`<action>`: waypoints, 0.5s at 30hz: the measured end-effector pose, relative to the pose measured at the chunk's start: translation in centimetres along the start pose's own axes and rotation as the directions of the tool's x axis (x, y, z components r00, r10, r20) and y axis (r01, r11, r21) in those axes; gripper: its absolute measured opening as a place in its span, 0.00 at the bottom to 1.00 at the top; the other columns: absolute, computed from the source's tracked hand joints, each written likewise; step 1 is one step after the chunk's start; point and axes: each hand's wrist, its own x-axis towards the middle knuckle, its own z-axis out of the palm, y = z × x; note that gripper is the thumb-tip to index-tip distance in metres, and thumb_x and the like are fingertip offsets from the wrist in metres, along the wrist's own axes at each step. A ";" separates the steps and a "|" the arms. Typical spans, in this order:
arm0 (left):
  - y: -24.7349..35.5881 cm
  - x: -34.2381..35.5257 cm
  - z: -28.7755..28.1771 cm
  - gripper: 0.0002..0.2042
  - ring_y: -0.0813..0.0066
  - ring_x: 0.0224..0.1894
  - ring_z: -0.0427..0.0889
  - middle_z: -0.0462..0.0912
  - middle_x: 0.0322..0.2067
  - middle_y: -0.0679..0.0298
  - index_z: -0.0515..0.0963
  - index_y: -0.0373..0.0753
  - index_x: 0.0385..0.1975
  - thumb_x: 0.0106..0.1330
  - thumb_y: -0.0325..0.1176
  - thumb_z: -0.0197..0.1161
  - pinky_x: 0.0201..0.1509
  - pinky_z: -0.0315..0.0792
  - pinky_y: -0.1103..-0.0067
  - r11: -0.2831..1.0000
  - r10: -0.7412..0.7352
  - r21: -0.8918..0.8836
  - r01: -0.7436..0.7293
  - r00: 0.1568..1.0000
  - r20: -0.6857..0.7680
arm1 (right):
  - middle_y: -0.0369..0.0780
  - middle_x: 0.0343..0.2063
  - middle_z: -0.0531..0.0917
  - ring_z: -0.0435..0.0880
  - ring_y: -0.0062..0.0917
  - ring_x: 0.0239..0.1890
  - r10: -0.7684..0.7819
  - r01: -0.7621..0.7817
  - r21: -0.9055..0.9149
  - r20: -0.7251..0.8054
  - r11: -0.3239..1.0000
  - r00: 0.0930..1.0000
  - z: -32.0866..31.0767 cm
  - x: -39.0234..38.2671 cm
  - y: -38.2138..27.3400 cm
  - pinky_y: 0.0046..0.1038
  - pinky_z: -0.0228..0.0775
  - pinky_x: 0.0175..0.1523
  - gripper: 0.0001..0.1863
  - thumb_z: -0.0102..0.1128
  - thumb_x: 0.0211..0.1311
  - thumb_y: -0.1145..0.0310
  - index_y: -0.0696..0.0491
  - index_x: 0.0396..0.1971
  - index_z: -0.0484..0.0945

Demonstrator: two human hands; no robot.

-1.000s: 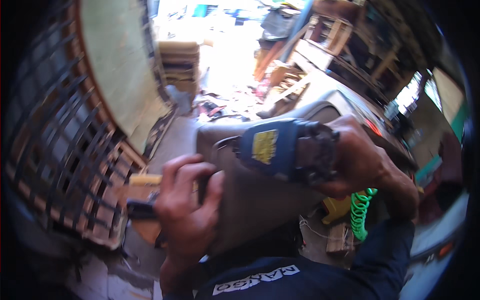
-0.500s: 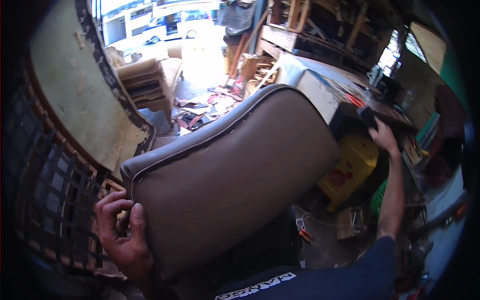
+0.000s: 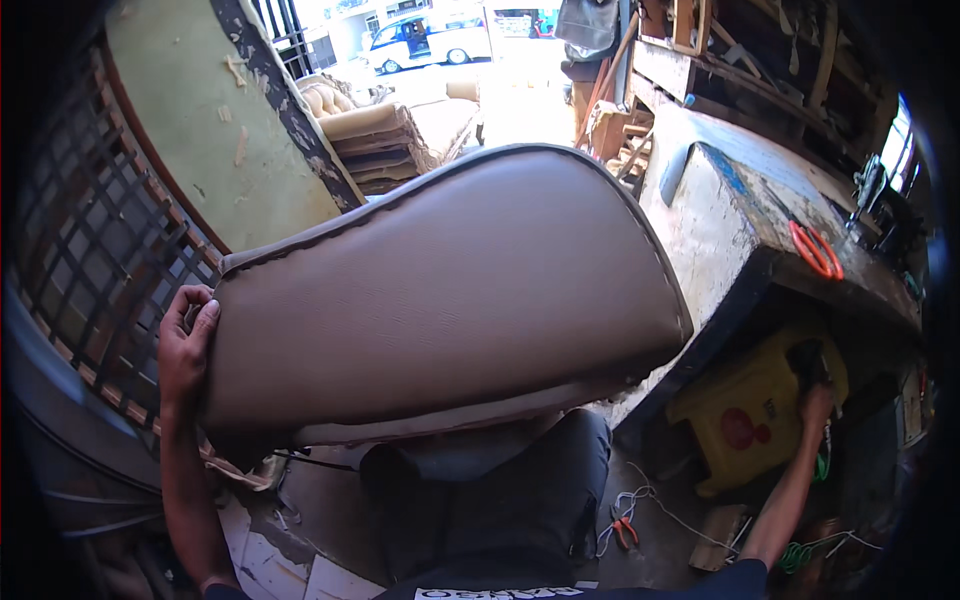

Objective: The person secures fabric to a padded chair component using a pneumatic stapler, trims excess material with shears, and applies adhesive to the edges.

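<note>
Head view: your hands are well apart. Left hand (image 3: 187,335) curled, clamped on the left edge of one brown padded panel (image 3: 440,300), over your thighs (image 3: 485,515). Right hand (image 3: 817,400) at one dark tool (image 3: 803,360) by one yellow stool (image 3: 735,400); closure cannot be told. Tabletop (image 3: 785,170): one red-handled scissors (image 3: 816,251).

We've got a worn workbench (image 3: 715,232), pale paint peeling. On top we mark red-handled scissors (image 3: 816,250) and a metallic item (image 3: 868,188), type unclear. Grey floor (image 3: 660,550): we log orange-handled pliers (image 3: 625,532), white cord (image 3: 622,497) looping beside them, a wood block (image 3: 714,536), a green coiled hose (image 3: 797,556); lower left, we count some pale flat pieces (image 3: 345,580).
</note>
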 end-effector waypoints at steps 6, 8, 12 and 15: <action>-1.2 4.2 2.5 0.06 0.87 0.34 0.69 0.72 0.32 0.71 0.72 0.38 0.39 0.80 0.32 0.55 0.36 0.67 0.84 0.944 0.151 0.303 -0.131 0.987 -0.045 | 0.47 0.49 0.85 0.84 0.48 0.50 0.208 -0.163 0.172 -0.290 0.971 0.934 -14.7 -2.4 -10.3 0.44 0.77 0.54 0.16 0.54 0.75 0.70 0.59 0.55 0.81; -1.5 5.7 1.3 0.06 0.87 0.34 0.69 0.72 0.32 0.71 0.72 0.38 0.39 0.80 0.32 0.55 0.36 0.67 0.84 0.940 0.112 0.325 -0.105 0.994 -0.003 | 0.45 0.45 0.86 0.86 0.41 0.47 0.258 0.039 0.518 -0.488 0.854 0.834 -23.7 -2.8 -18.3 0.37 0.78 0.52 0.13 0.53 0.77 0.73 0.60 0.54 0.81; -3.7 7.6 1.6 0.08 0.84 0.35 0.71 0.75 0.32 0.68 0.73 0.35 0.38 0.80 0.33 0.56 0.38 0.69 0.82 0.844 0.248 0.491 -0.215 0.969 -0.001 | 0.45 0.47 0.86 0.84 0.35 0.50 0.081 0.275 0.409 -0.669 0.870 0.739 -34.4 3.7 -21.6 0.33 0.75 0.57 0.13 0.58 0.74 0.76 0.59 0.54 0.83; -1.7 7.8 2.6 0.10 0.82 0.37 0.72 0.77 0.31 0.66 0.74 0.34 0.38 0.79 0.34 0.57 0.41 0.70 0.80 0.939 -0.008 0.341 0.036 0.997 -0.082 | 0.48 0.55 0.81 0.79 0.43 0.58 0.112 0.009 0.500 -0.211 0.866 0.971 -31.3 10.8 -21.9 0.38 0.67 0.65 0.22 0.58 0.77 0.57 0.56 0.60 0.81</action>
